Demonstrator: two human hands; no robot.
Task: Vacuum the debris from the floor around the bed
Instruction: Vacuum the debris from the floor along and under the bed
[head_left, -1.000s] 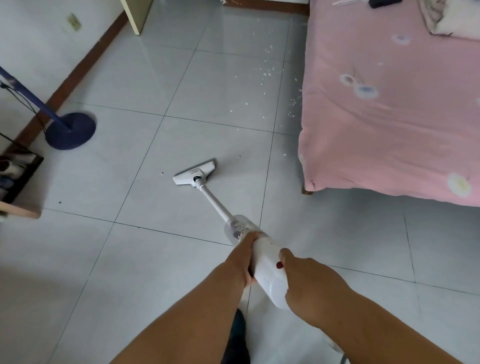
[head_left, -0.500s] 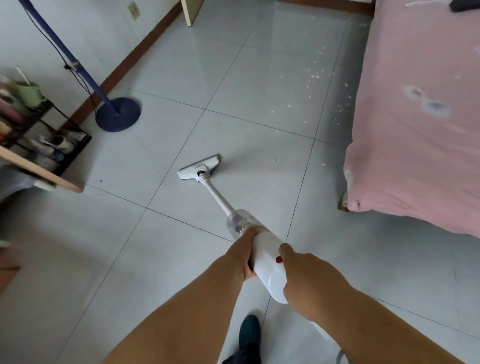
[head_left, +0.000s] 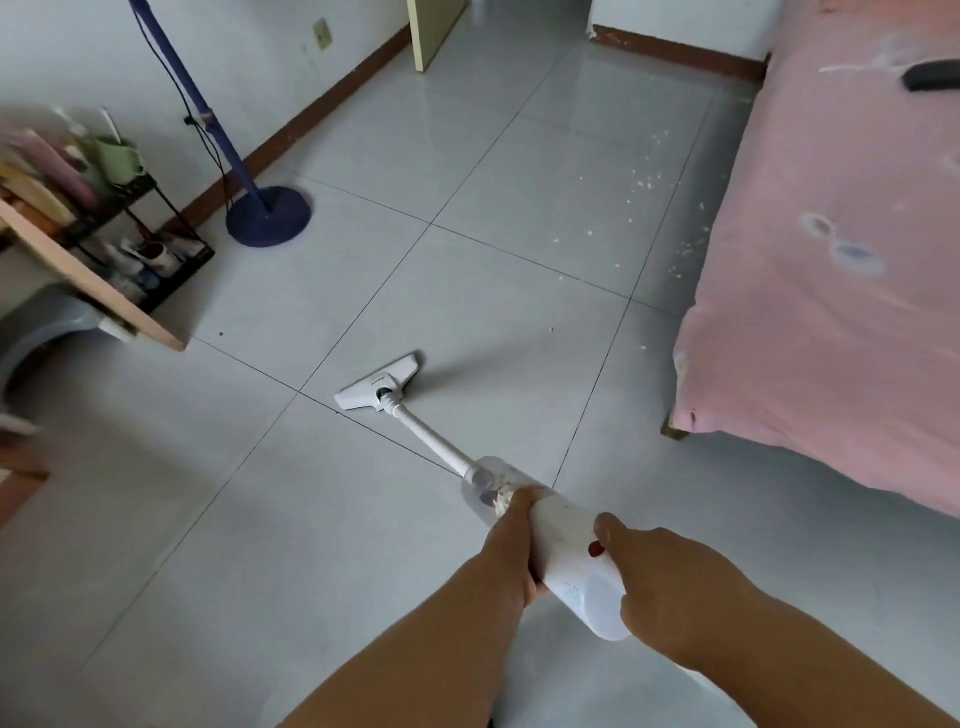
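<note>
A white stick vacuum (head_left: 563, 545) slants down to the grey tiled floor, its flat head (head_left: 378, 385) resting on a tile seam in the middle of the room. My left hand (head_left: 511, 545) grips the left side of the vacuum's body just behind the clear dust cup. My right hand (head_left: 665, 582) grips the rear of the body, thumb beside a red button. White debris (head_left: 644, 184) lies scattered on the tiles along the left side of the pink-covered bed (head_left: 831, 260), well ahead and right of the vacuum head.
A blue fan stand (head_left: 269, 215) with a cable stands by the left wall. A black wire rack (head_left: 130, 244) with cups and a wooden board (head_left: 88, 275) sit at the left. A grey stool (head_left: 47, 332) is below them. A yellow door edge (head_left: 431, 31) is at the back.
The view has swung left and back, bringing the rack and stool into sight. The vacuum head has drawn back toward me onto the tile seam. Both hands keep their grip.
</note>
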